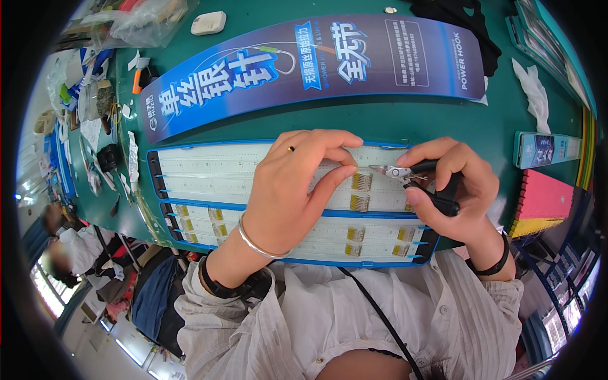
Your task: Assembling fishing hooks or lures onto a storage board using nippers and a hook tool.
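Note:
A long hinged blue case [253, 166] lies unfolded on the table, its two white ruled halves side by side. Rows of fishing hooks with yellow bits [361, 182] sit in it, more of them in the near half. Over the far half, my left hand [288, 180] pinches thumb and index finger together; whatever is between them is too fine to make out. My right hand [465, 174] grips small cutting pliers [405, 172] with black handles. Their metal tips point left, close to my left fingertips.
Behind the case lies a long blue printed card [253, 98]. A flat teal box [546, 151] and a pink notepad [546, 193] are at the right, near crumpled tissue [533, 95]. Plastic bags and loose clutter fill the left side. A white case [208, 23] sits far back.

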`<state>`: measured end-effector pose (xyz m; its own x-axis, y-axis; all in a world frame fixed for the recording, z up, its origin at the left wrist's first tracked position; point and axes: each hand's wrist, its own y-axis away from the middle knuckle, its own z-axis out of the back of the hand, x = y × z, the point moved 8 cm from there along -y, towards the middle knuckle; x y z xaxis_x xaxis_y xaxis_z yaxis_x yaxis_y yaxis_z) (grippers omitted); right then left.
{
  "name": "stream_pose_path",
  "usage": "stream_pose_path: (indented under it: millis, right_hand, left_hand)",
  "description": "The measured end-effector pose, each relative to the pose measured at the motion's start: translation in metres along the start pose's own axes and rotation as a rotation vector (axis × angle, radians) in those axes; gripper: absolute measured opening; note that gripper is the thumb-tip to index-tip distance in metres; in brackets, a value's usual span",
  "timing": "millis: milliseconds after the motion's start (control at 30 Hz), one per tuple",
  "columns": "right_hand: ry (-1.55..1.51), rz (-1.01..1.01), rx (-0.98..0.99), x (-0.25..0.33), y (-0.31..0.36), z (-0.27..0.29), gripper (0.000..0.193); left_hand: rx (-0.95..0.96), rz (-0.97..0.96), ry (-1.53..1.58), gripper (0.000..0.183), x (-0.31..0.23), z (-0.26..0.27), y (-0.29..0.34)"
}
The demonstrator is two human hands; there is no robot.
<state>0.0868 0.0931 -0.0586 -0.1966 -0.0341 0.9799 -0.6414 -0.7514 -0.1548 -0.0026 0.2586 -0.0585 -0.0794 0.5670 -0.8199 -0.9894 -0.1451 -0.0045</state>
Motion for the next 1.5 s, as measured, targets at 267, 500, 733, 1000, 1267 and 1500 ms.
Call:
stream_pose_path:
  millis: [267,500,733,1000,1267,1500]
  right_hand:
    - [0.083,0.042,-0.037,0.004,0.001,0.002,0.028]
    - [0.134,0.048,-0.028,0.006,0.0,0.003,0.026]
    - [0.112,0.017,-0.051,0.005,0.001,0.003,0.027]
    - [0.129,0.037,-0.042,0.006,0.001,0.004,0.027]
    - [0.164,0.077,-0.001,0.009,0.0,-0.001,0.028]
    - [0.129,0.062,-0.014,0.007,-0.001,-0.001,0.029]
  left_hand:
    - [0.078,-0.187,-0.285,0.036,-0.011,0.013,0.015]
    - [0.193,-0.187,-0.492,0.053,-0.007,0.0,0.028]
    - [0.26,-0.195,-0.559,0.057,-0.002,-0.007,0.032]
    - [0.264,-0.193,-0.562,0.056,0.0,-0.009,0.031]
    - [0.255,-0.218,-0.534,0.056,0.002,-0.011,0.031]
    - [0.215,-0.258,-0.515,0.052,0.001,-0.009,0.032]
